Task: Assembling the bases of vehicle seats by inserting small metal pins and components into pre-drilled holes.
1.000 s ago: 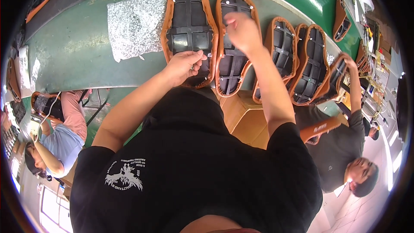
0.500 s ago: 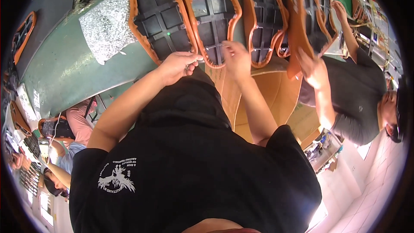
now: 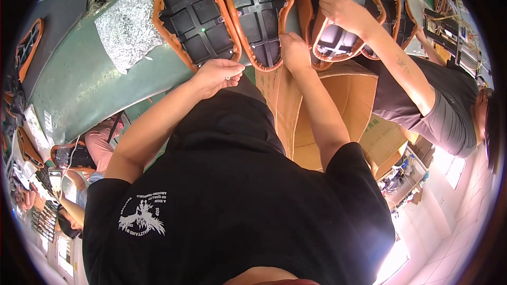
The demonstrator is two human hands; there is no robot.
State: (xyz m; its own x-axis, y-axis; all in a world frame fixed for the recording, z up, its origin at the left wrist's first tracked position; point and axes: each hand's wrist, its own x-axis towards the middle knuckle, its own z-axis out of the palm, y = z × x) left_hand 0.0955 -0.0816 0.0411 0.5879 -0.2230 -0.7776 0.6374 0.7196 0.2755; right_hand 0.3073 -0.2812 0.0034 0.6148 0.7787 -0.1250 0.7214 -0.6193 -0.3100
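Observation:
Two black ribbed panels with orange-brown wrapped edges, a left panel (image 3: 193, 8) and a middle panel (image 3: 253, 10), lie side by side before me. My left hand (image 3: 216, 78) is closed near their lower ends, with small shiny metal pieces (image 3: 228, 78) partly showing between its fingers. At the middle panel's lower right edge, my right hand (image 3: 296, 53) has its fingers curled in against the brown rim. Whatever its fingertips pinch is hidden.
Many small metal rings (image 3: 127, 31) lie heaped left of the panels on the green table (image 3: 79, 84). At right, a co-worker's hand (image 3: 343, 13) grips a tilted panel (image 3: 338, 39) over others. An open cardboard box (image 3: 348, 95) stands below.
My right hand has moved from over the middle panel's lower end to its right edge. The co-worker's panel has swung left and down. My left hand stays nearly in place.

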